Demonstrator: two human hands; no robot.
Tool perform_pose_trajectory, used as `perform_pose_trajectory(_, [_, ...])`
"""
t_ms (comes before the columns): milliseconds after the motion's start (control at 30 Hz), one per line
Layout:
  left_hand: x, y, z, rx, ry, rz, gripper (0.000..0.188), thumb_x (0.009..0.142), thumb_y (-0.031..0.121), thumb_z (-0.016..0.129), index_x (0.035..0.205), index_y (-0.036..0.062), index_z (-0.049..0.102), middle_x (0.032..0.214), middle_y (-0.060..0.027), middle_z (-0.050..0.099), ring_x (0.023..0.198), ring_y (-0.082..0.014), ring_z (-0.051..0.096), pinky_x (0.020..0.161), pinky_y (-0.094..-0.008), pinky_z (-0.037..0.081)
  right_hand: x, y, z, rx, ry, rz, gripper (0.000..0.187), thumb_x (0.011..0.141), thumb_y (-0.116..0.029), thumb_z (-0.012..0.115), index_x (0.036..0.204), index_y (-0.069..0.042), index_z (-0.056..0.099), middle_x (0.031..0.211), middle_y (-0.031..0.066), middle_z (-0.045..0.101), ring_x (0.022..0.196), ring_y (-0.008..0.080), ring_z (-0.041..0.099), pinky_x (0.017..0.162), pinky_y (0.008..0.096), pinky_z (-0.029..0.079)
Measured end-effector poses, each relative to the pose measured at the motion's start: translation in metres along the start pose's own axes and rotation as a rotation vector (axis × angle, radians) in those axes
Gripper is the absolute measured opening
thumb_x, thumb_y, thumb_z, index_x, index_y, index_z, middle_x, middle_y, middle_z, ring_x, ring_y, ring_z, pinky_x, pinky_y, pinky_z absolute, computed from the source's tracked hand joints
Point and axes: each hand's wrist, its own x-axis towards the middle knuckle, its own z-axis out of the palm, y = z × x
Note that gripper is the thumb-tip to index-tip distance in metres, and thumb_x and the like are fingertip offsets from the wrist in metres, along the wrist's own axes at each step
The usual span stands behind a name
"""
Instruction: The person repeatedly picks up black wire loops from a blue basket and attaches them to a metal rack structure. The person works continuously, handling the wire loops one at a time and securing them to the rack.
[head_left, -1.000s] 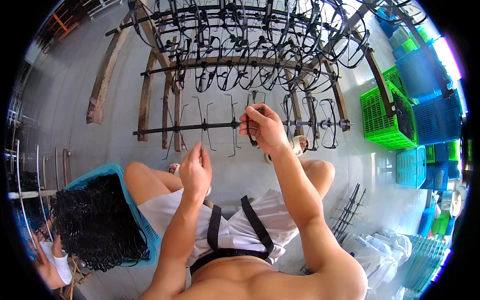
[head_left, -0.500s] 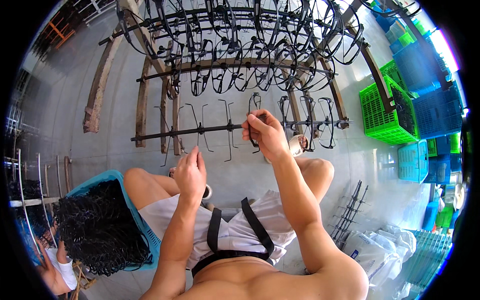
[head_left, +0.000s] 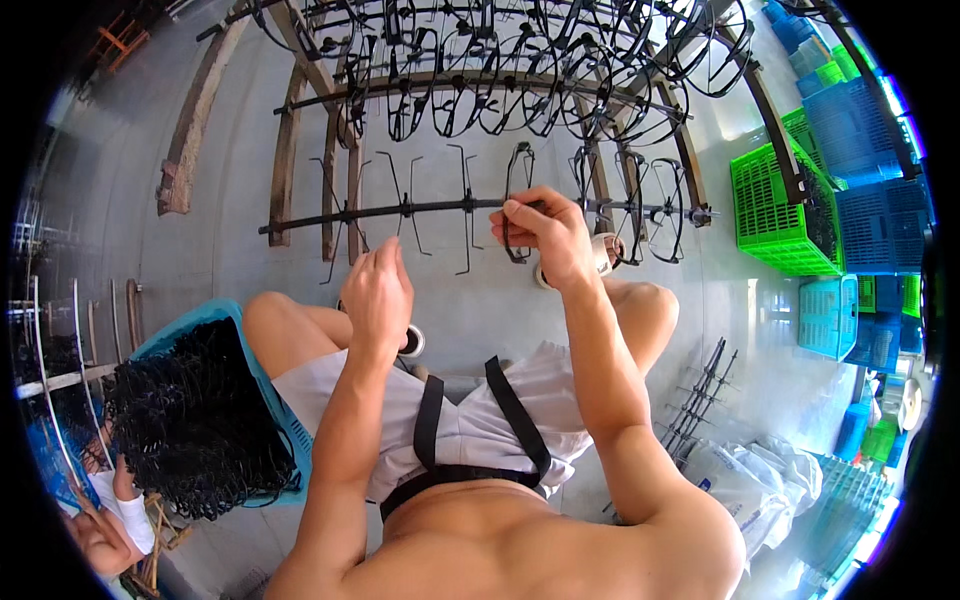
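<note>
My right hand (head_left: 550, 235) pinches a black looped plastic frame (head_left: 519, 250) at a dark horizontal rod (head_left: 430, 208). The frame stands upright across the rod, its middle partly hidden by my fingers. My left hand (head_left: 380, 295) is below the rod's left half, back of the hand up, fingers loosely stretched and near each other; nothing shows in it. Thin bent wire hooks (head_left: 467, 200) stick out from the rod left of the held frame. Right of my right hand, similar black frames (head_left: 668, 210) hang on the same rod.
Higher rods (head_left: 470, 85) full of black frames rest on a wooden rack (head_left: 196, 130). A blue basket (head_left: 222, 312) heaped with black frames (head_left: 205, 420) stands at my left. Right are a green crate (head_left: 775, 215), blue crates, bundled rods (head_left: 705, 400) and plastic bags (head_left: 750, 485). Another person sits lower left.
The rod, rack and both hands appear higher in the picture as the view shifts. My right hand still grips the frame at the rod; my left hand stays below the rod.
</note>
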Motion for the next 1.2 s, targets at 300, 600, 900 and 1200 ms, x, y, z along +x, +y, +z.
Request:
perform_pose_trajectory(300, [-0.004, 0.001, 0.001, -0.027, 0.001, -0.023, 0.011, 0.085, 0.007, 0.058, 0.094, 0.0018, 0.063, 0.08, -0.0132, 0.067, 0.074, -0.0291, 0.064, 0.064, -0.038, 0.051, -0.006, -0.007, 0.003, 0.037, 0.036, 0.004, 0.018, 0.087, -0.014, 0.062, 0.095, 0.002, 0.059, 0.086, 0.0144, 0.067, 0.073, 0.0195, 0.065, 0.067, 0.0309, 0.054])
perform_pose_trajectory(600, [-0.012, 0.001, 0.01, -0.099, 0.049, -0.038, 0.018, 0.08, 0.003, 0.06, 0.098, 0.0012, 0.062, 0.078, -0.0149, 0.065, 0.074, -0.0312, 0.063, 0.064, -0.0391, 0.051, 0.013, -0.009, 0.012, 0.019, 0.063, -0.092, 0.027, 0.087, -0.014, 0.062, 0.103, 0.006, 0.056, 0.087, 0.0142, 0.065, 0.072, 0.0189, 0.064, 0.066, 0.0306, 0.054])
perform_pose_trajectory(900, [-0.021, -0.008, -0.008, -0.218, -0.028, -0.13, 0.031, 0.078, 0.008, 0.062, 0.108, 0.0006, 0.059, 0.088, -0.0151, 0.065, 0.083, -0.0335, 0.061, 0.074, -0.042, 0.05, 0.011, -0.006, 0.027, -0.189, 0.116, -0.179, 0.043, 0.087, -0.017, 0.063, 0.119, 0.007, 0.049, 0.096, 0.0139, 0.063, 0.075, 0.0202, 0.064, 0.068, 0.0304, 0.054])
perform_pose_trajectory(1200, [-0.201, -0.119, -0.146, 0.186, 0.208, -0.554, 0.039, 0.073, 0.012, 0.066, 0.109, 0.0029, 0.055, 0.102, -0.0145, 0.058, 0.094, -0.0329, 0.054, 0.082, -0.042, 0.043, -0.059, 0.033, 0.074, -1.167, 0.137, -0.895, 0.049, 0.086, -0.011, 0.063, 0.13, -0.002, 0.045, 0.119, 0.0143, 0.05, 0.106, 0.0239, 0.05, 0.086, 0.0335, 0.045])
